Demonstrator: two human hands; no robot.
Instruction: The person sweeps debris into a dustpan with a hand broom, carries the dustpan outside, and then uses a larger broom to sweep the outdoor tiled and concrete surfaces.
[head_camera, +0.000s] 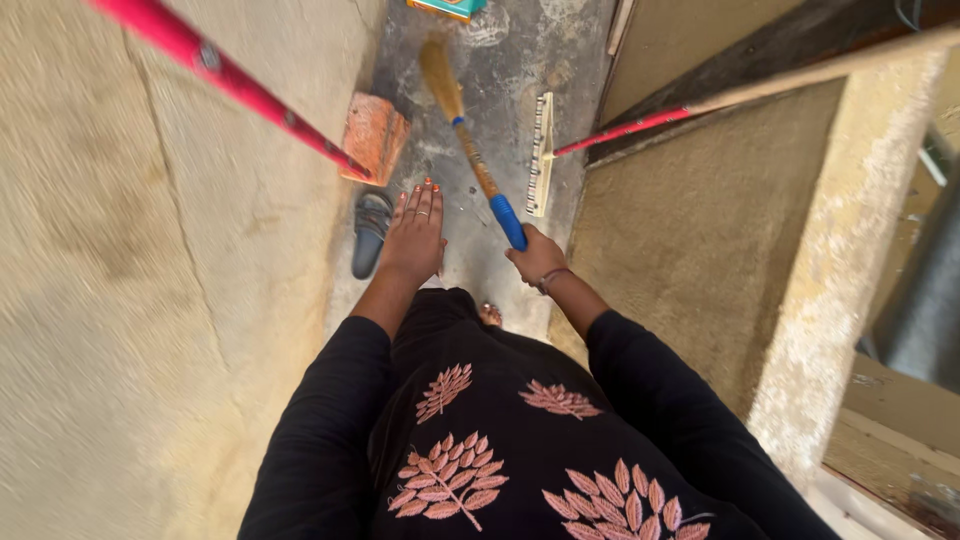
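My right hand (535, 257) grips the blue end of a broom handle (508, 221). The broom (452, 100) slants away to the upper left, with its straw-coloured bristles resting on the wet grey floor (500, 60). My left hand (415, 232) is stretched out flat, palm down and fingers apart, holding nothing; it hovers over the floor just right of a dark sandal (370, 232). Both arms are in black sleeves, and my dark garment has pink leaf patterns.
A red pole (230, 78) leans across the rough wall on the left, ending by an orange brick (375, 136). A red-handled floor wiper (543, 152) stands by the rough low wall on the right. A teal box (447, 8) lies at the far end.
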